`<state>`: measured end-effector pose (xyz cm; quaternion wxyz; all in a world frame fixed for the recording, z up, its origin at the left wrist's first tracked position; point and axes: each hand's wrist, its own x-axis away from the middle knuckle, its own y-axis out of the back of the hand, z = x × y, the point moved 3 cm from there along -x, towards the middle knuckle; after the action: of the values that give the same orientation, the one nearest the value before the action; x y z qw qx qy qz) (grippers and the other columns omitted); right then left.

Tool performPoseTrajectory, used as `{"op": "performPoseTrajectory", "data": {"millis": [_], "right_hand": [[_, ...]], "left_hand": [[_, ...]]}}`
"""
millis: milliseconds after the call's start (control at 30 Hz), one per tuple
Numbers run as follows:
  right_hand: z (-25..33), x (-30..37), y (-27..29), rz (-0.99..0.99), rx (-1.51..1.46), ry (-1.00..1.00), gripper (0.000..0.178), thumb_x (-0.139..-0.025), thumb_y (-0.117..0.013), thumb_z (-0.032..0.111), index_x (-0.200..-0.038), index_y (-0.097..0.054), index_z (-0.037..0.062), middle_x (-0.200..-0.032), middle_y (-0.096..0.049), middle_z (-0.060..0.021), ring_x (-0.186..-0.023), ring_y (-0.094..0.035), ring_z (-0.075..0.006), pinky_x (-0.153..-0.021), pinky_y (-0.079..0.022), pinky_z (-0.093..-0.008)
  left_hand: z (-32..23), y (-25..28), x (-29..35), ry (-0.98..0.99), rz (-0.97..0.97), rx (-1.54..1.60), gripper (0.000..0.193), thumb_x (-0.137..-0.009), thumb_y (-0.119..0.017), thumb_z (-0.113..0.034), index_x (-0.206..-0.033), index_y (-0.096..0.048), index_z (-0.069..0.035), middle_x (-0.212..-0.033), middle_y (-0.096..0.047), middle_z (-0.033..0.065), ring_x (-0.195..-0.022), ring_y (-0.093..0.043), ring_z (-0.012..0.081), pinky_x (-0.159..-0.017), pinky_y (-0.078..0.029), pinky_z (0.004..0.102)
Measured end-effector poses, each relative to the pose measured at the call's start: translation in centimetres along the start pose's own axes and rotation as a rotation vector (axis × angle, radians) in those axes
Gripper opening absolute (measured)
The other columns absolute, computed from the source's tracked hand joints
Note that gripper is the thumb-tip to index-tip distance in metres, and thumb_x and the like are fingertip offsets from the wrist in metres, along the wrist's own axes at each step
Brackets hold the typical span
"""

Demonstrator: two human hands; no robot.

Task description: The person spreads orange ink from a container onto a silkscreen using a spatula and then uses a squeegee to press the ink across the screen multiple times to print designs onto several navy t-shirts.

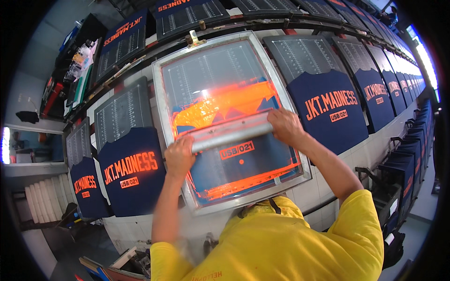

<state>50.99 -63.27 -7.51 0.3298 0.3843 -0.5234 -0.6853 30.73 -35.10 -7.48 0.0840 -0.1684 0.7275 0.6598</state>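
A squeegee [229,132] with a pale metal handle lies across a framed printing screen [212,200], slightly higher at its right end. My left hand [180,157] grips its left end, and my right hand [285,126] is closed round its right end. Wet orange ink [220,107] spreads over the mesh just beyond the squeegee, smeared across the full width. On the near side, a small orange printed block shows through the mesh, and an orange streak runs along the frame's near edge. The squeegee's blade edge is hidden beneath its handle.
Navy shirt panels [129,168] with orange lettering lie on boards to the left, and more navy panels [328,107] line up to the right. Another row of boards [187,21] runs behind. Bottles and tubs [80,63] crowd a cart at the far left. A metal clamp [194,40] sits at the frame's far edge.
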Motion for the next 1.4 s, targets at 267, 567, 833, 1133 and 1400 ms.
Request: {"op": "performPoseTrajectory", "data": {"millis": [267, 567, 833, 1133, 1400], "right_hand": [[-3.1, -6.5, 0.6, 0.166, 0.031, -0.009, 0.016, -0.07, -0.07, 0.006, -0.085, -0.065, 0.0046, -0.087, -0.068, -0.0113, -0.086, -0.067, -0.032, -0.074, -0.055, -0.0437], [-2.9, -7.4, 3.1, 0.214, 0.057, -0.041, 0.019, -0.072, -0.067, 0.01, -0.09, -0.068, 0.0062, -0.088, -0.07, -0.0129, -0.085, -0.069, -0.0323, -0.074, -0.055, -0.0451], [-2.3, -6.0, 5.8, 0.079, 0.063, -0.002, 0.015, -0.071, -0.068, 0.008, -0.086, -0.066, 0.0063, -0.087, -0.068, -0.0116, -0.084, -0.067, -0.0326, -0.072, -0.054, -0.0453], [2.0, 6.0, 6.6, -0.159, -0.063, 0.082, 0.026, -0.059, -0.07, 0.001, -0.082, -0.059, 0.0062, -0.084, -0.063, -0.0096, -0.082, -0.063, -0.0311, -0.069, -0.053, -0.0438], [6.6, 16.0, 4.2, -0.113, -0.087, 0.014, 0.038, -0.059, -0.07, -0.001, -0.096, -0.062, 0.0034, -0.105, -0.064, -0.0086, -0.098, -0.063, -0.0273, -0.08, -0.055, -0.0391]], "left_hand": [[3.1, -0.9, -5.5, 0.036, 0.125, 0.014, 0.018, -0.066, -0.063, 0.001, -0.082, -0.065, -0.007, -0.085, -0.07, 0.0107, -0.077, -0.068, 0.0312, -0.064, -0.055, 0.0424], [2.7, 1.7, -6.3, 0.124, 0.218, 0.026, 0.018, -0.067, -0.061, 0.0, -0.082, -0.066, -0.008, -0.085, -0.069, 0.0137, -0.077, -0.068, 0.0371, -0.065, -0.053, 0.0485], [1.2, 4.1, -5.5, 0.115, 0.115, 0.028, 0.016, -0.064, -0.063, 0.001, -0.079, -0.063, -0.006, -0.082, -0.068, 0.014, -0.076, -0.067, 0.0358, -0.065, -0.053, 0.0468], [-5.8, 7.1, 4.0, 0.054, 0.012, 0.049, 0.032, -0.063, -0.067, 0.003, -0.094, -0.067, -0.007, -0.098, -0.071, 0.0082, -0.085, -0.069, 0.0283, -0.071, -0.055, 0.0393], [-11.2, 5.8, 13.6, 0.059, -0.022, 0.059, 0.027, -0.071, -0.064, 0.003, -0.098, -0.066, -0.004, -0.103, -0.07, 0.0072, -0.094, -0.069, 0.0254, -0.077, -0.055, 0.0357]]}}
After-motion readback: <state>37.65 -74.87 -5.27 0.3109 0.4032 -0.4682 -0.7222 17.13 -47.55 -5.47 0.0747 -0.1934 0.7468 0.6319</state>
